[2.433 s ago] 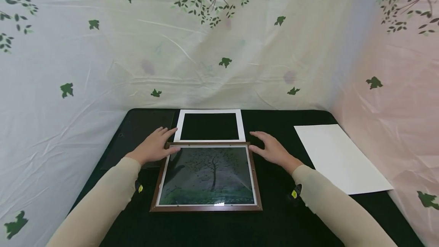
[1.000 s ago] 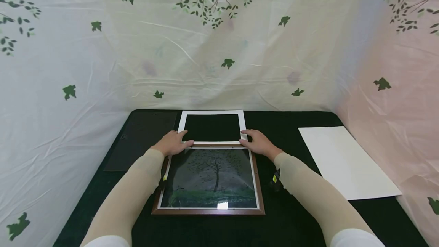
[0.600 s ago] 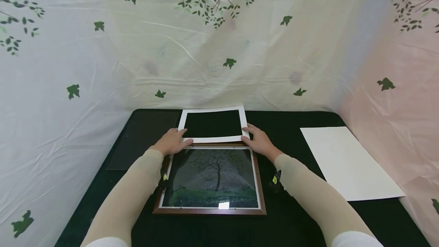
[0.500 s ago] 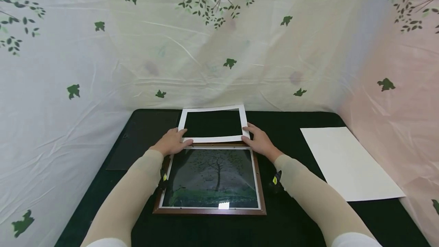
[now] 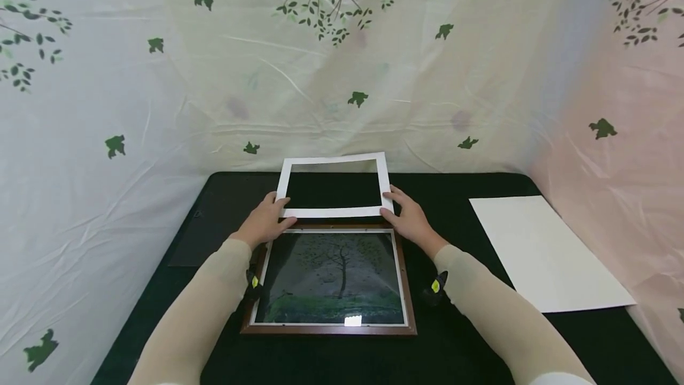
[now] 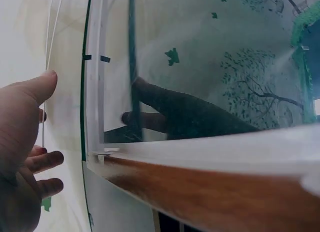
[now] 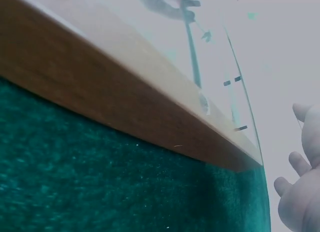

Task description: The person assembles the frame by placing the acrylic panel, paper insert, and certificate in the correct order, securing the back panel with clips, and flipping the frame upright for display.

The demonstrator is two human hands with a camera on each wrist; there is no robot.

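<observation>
A white picture mat [image 5: 338,213] with a rectangular opening is held up, tilted, its far edge higher than the near one. My left hand [image 5: 262,220] pinches its near left corner, thumb on the near strip and fingers at the left side. At the near right corner, my right hand [image 5: 410,218] grips it the same way. Just below lies a brown wooden picture frame [image 5: 326,330] with a glossy pane [image 5: 320,278] showing a tree. In the left wrist view the left hand [image 6: 17,137] holds the mat's thin edge and is mirrored in the pane.
A large white sheet [image 5: 545,254] lies on the right of the dark green table [image 5: 331,361]. A dark flat panel [image 5: 214,218] rests at the back left. Patterned cloth [image 5: 331,123] hangs behind and on both sides.
Both hands came inward to the mat's near corners and took hold of it. The mat, flat on the table before, rose and tilted up. The frame stayed in place.
</observation>
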